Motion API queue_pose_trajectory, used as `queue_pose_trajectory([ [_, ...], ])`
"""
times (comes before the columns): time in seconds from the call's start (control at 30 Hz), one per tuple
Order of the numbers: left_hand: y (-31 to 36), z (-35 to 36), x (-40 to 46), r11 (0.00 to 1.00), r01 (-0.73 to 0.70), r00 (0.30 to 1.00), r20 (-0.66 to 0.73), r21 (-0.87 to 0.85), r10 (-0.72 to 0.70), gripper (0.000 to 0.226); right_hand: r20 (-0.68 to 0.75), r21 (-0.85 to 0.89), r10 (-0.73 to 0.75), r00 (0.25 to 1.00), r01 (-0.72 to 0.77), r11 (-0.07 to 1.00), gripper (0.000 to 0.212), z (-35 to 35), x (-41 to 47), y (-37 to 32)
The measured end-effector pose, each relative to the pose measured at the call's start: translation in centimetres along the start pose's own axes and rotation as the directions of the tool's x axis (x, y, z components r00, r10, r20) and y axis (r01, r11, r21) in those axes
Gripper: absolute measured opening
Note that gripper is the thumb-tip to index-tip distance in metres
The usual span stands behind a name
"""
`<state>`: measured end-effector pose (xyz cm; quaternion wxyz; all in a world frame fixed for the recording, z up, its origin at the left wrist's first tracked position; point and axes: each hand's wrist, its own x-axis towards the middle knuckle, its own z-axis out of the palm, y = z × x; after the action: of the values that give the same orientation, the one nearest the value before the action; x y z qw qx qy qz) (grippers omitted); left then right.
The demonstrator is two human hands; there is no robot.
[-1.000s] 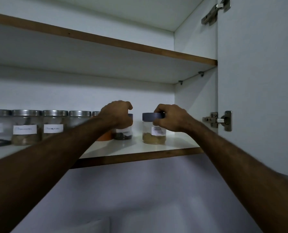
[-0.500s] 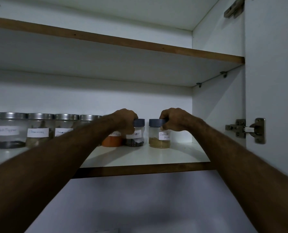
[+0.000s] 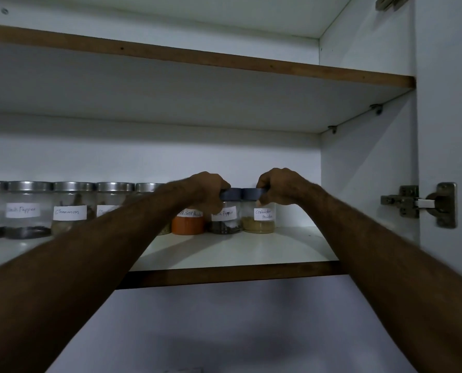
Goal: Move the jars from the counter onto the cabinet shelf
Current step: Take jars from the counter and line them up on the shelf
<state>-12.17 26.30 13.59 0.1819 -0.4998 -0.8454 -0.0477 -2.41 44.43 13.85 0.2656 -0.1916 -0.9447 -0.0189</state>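
A white cabinet shelf (image 3: 251, 251) spans mid-frame, bare board before and right of the jars. At center, the left hand (image 3: 208, 188) grips the black pepper jar (image 3: 226, 215) by its dark lid; the right hand (image 3: 281, 187) grips the touching coriander powder jar (image 3: 258, 219), tan powder inside.

Two small clear jars with dark lids stand upright and touching at frame centre on the cabinet shelf (image 3: 240, 251): the pepper jar (image 3: 226, 218), and right of it the coriander jar (image 3: 259, 218).
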Motion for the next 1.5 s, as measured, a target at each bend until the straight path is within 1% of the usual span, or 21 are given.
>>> queue_pose_trajectory([
  [0.13, 0.0, -0.1, -0.1, 1.000, 0.015, 1.000, 0.007, 0.002, -0.015, 0.049, 0.010, 0.008, -0.003, 1.000, 0.003, 1.000, 0.035, 0.0, 0.2, 0.2],
  [0.3, 0.1, 0.2, -0.1, 1.000, 0.020, 1.000, 0.018, 0.015, -0.020, 0.043, 0.018, 0.037, 0.001, 1.000, -0.002, 0.999, 0.040, 0.5, 0.2, 0.4],
  [0.4, 0.8, 0.2, 0.0, 0.999, 0.050, 0.997, 0.060, 0.011, -0.050, 0.039, 0.025, 0.001, 0.013, 1.000, -0.013, 1.000, 0.043, 0.6, 0.2, 0.3],
  [0.47, 1.4, 0.2, -0.2, 0.995, 0.084, 0.994, 0.063, 0.055, -0.088, 0.038, 0.037, -0.044, 0.019, 0.999, -0.018, 0.999, 0.047, 0.6, 0.0, -0.2],
  [0.57, 2.6, -0.3, -1.0, 0.981, 0.072, 0.995, -0.082, 0.182, -0.058, 0.052, -0.004, -0.070, 0.011, 1.000, -0.012, 0.998, 0.064, 0.1, -1.2, -0.9],
  [0.63, 3.2, -0.9, -2.3, 0.987, 0.031, 0.983, -0.183, 0.158, -0.002, 0.064, -0.067, -0.082, -0.010, 0.998, 0.004, 0.997, 0.071, -0.6, -2.7, -1.8],
  [0.7, 4.1, -1.6, -4.4, 0.997, -0.066, 0.938, -0.339, 0.048, 0.078, 0.068, -0.177, -0.046, -0.027, 0.984, 0.019, 0.999, 0.076, -1.4, -5.3, -2.8],
  [0.77, 5.0, -1.5, -7.4, 0.975, -0.219, 0.824, -0.542, -0.036, 0.165, 0.055, -0.300, -0.007, -0.029, 0.954, 0.029, 1.000, 0.078, -2.3, -9.1, -4.1],
  [0.83, 5.8, -0.3, -10.8, 0.935, -0.345, 0.691, -0.698, -0.085, 0.191, 0.045, -0.427, 0.000, -0.014, 0.904, 0.016, 1.000, 0.073, -3.3, -13.2, -5.0],
  [0.9, 6.1, 1.7, -15.0, 0.887, -0.442, 0.642, -0.737, -0.133, 0.209, 0.039, -0.506, 0.000, 0.044, 0.861, -0.051, 0.999, 0.063, -3.6, -17.8, -6.0],
  [0.97, 6.5, 5.6, -18.9, 0.805, -0.563, 0.634, -0.724, -0.190, 0.272, 0.033, -0.503, -0.010, 0.143, 0.852, -0.171, 0.985, 0.058, -2.6, -22.6, -6.6],
  [1.03, 6.8, 11.2, -22.4, 0.721, -0.613, 0.674, -0.689, -0.323, 0.265, 0.026, -0.473, -0.036, 0.186, 0.861, -0.230, 0.972, 0.060, 0.0, -27.7, -7.1],
  [1.1, 7.4, 17.4, -25.0, 0.659, -0.519, 0.809, -0.563, -0.544, 0.172, 0.020, -0.379, -0.080, 0.153, 0.913, -0.197, 0.977, 0.061, 3.3, -31.6, -7.0],
  [1.13, 7.9, 21.1, -26.4, 0.632, -0.425, 0.889, -0.431, -0.648, 0.156, 0.019, -0.278, -0.067, 0.160, 0.947, -0.185, 0.980, 0.062, 6.0, -33.8, -7.0],
  [1.17, 8.3, 24.7, -27.3, 0.627, -0.328, 0.943, -0.287, -0.706, 0.169, 0.019, -0.159, -0.043, 0.187, 0.969, -0.196, 0.980, 0.062, 8.5, -35.4, -6.9],
  [1.2, 8.6, 28.2, -28.2, 0.651, -0.234, 0.971, -0.135, -0.722, 0.199, 0.021, -0.031, -0.023, 0.234, 0.972, -0.235, 0.972, 0.063, 11.3, -36.9, -6.7],
  [1.27, 9.4, 34.6, -30.1, 0.712, -0.055, 0.957, 0.167, -0.700, 0.238, 0.028, 0.222, -0.018, 0.331, 0.917, -0.335, 0.942, 0.066, 17.5, -40.0, -6.4],
  [1.33, 10.4, 39.6, -32.2, 0.725, 0.100, 0.892, 0.384, -0.681, 0.238, 0.033, 0.438, -0.039, 0.379, 0.815, -0.405, 0.914, 0.074, 23.7, -43.3, -6.2],
  [1.4, 11.5, 43.2, -34.1, 0.710, 0.233, 0.832, 0.515, -0.665, 0.209, 0.029, 0.580, -0.049, 0.372, 0.725, -0.425, 0.904, 0.079, 29.0, -46.1, -6.3],
  [1.47, 12.3, 45.7, -36.0, 0.701, 0.291, 0.782, 0.584, -0.651, 0.218, 0.025, 0.684, -0.068, 0.357, 0.636, -0.432, 0.900, 0.077, 33.2, -48.2, -6.5],
  [1.5, 12.6, 46.6, -36.7, 0.691, 0.309, 0.774, 0.595, -0.653, 0.217, 0.027, 0.721, -0.083, 0.356, 0.594, -0.436, 0.896, 0.074, 34.7, -48.9, -6.7],
])
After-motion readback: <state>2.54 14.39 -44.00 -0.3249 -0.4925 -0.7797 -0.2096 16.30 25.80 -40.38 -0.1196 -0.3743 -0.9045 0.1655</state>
